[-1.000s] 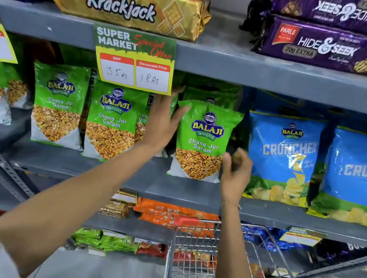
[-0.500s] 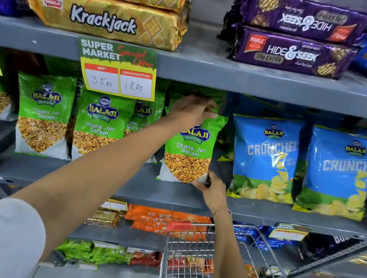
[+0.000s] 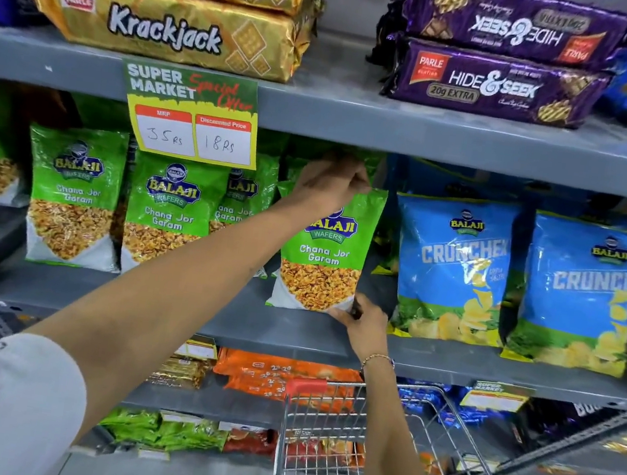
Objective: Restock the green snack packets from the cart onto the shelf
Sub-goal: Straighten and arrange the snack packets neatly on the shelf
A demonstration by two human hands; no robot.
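A: What room do you have around that packet?

B: Your green snack packet [image 3: 324, 254] stands upright on the grey shelf [image 3: 182, 310], its base set back from the front lip. On its right, a dark gap separates it from the first blue Crunchex bag [image 3: 453, 271]. On its left, your forearm crosses in front of the neighbouring green packets [image 3: 165, 214], so you cannot see how tight that side is. Overhead, the upper shelf edge [image 3: 437, 134] sits close above the packet's top seam, and the yellow price tag [image 3: 192, 117] hangs down just to the left of your hand.

A: And the hands?

B: Your left hand [image 3: 332, 186] is closed over the packet's top edge, fingers curled down and pinching the seam. Your right hand [image 3: 362, 323] is at the lower right corner, fingertips [image 3: 335, 314] touching the packet's base where it meets the shelf; the fingers are bent and drawn together on that corner.

A: Anything below you?

B: The wire cart [image 3: 319, 457] stands directly under your right wrist, its red handle [image 3: 306, 387] just beneath the shelf lip. Whether any packets lie in its basket cannot be told from here.
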